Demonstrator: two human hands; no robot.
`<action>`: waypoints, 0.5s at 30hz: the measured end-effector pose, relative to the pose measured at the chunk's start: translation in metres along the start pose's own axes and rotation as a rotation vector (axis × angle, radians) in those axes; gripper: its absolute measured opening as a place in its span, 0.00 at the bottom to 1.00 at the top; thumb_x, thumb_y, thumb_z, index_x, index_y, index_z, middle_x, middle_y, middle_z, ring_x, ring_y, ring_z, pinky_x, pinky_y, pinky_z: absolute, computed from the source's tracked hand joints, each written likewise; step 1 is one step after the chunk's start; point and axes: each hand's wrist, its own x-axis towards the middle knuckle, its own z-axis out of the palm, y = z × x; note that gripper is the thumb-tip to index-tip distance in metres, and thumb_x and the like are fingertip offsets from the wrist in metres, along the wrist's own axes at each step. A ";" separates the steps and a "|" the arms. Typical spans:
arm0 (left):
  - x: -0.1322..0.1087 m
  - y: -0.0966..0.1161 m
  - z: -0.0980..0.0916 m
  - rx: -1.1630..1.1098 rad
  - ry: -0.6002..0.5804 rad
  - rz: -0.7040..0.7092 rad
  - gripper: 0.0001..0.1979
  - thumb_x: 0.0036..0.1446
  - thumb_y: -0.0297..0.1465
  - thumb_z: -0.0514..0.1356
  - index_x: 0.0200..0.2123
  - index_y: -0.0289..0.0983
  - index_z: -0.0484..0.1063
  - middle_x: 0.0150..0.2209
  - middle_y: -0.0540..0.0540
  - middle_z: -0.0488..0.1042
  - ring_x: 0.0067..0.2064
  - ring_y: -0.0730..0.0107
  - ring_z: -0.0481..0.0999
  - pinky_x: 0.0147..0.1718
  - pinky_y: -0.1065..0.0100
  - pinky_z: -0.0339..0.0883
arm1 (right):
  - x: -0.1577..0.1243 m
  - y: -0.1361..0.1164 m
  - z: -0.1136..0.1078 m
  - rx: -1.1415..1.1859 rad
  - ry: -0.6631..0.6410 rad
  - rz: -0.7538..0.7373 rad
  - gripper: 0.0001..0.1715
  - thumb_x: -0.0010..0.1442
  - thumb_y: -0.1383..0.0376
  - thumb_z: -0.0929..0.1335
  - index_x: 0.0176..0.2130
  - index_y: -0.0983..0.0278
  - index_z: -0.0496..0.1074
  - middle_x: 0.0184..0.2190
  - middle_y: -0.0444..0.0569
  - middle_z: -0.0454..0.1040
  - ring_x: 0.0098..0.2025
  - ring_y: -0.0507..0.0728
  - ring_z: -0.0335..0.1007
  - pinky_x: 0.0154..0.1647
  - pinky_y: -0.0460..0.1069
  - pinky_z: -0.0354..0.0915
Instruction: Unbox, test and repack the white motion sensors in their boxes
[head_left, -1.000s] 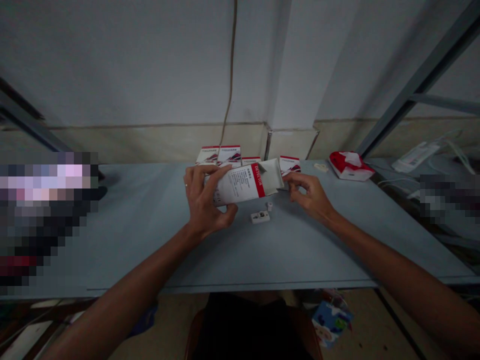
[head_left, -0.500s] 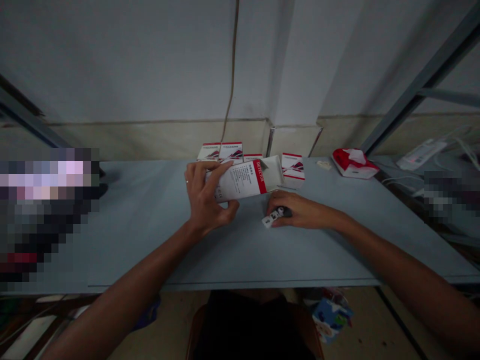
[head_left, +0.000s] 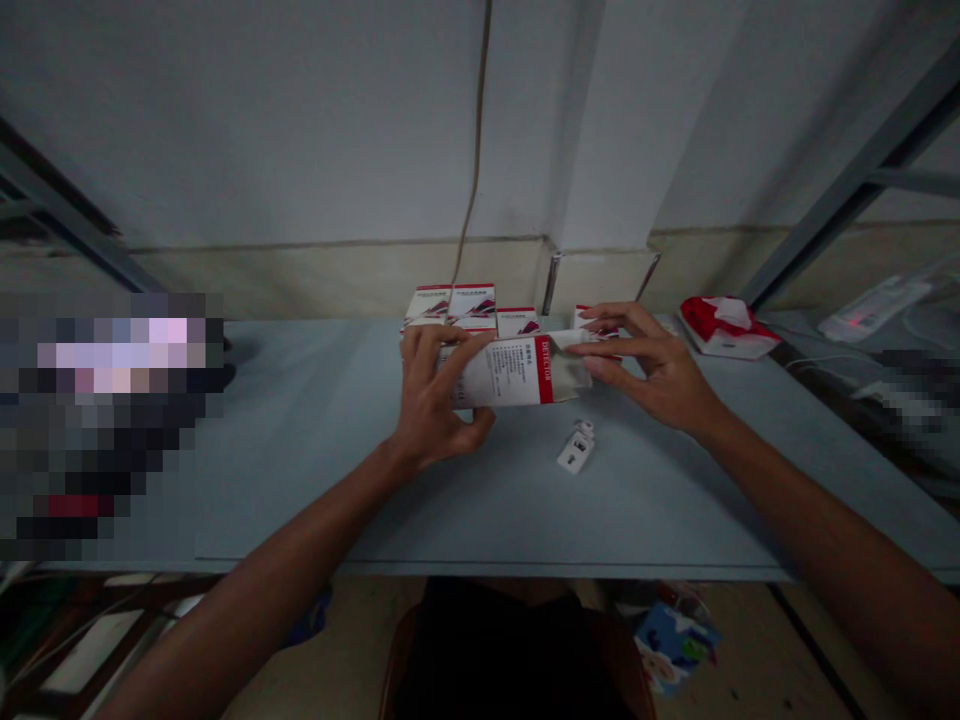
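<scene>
My left hand (head_left: 439, 395) grips a white carton with a red band marked DETECTOR (head_left: 517, 371), holding it near its closed end. My right hand (head_left: 645, 365) pinches the carton's open end between thumb and fingers, and the flap there is partly hidden by those fingers. Just below the carton, a small white plastic device (head_left: 575, 447) lies on the table, apart from both hands. Behind the carton stand several white-and-red boxes (head_left: 472, 306), and the carton and my hands hide their lower parts.
The pale blue-grey table (head_left: 315, 500) ends in a front edge above the floor. A red-and-white packet (head_left: 726, 328) lies at the back right. Cables and a white package (head_left: 874, 310) sit on a lower surface to the right. A pixelated patch (head_left: 112, 420) covers the table's left side.
My right hand has let go of the small white device, which now lies on the table, and has moved up to the carton's open end. The carton sits further right.
</scene>
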 end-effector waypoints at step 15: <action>0.001 0.013 0.000 -0.118 -0.032 0.018 0.41 0.42 0.29 0.64 0.64 0.44 0.68 0.54 0.41 0.70 0.56 0.49 0.69 0.58 0.45 0.65 | -0.008 0.003 0.036 0.067 -0.082 0.119 0.09 0.65 0.58 0.72 0.35 0.59 0.80 0.44 0.50 0.77 0.50 0.62 0.75 0.58 0.62 0.69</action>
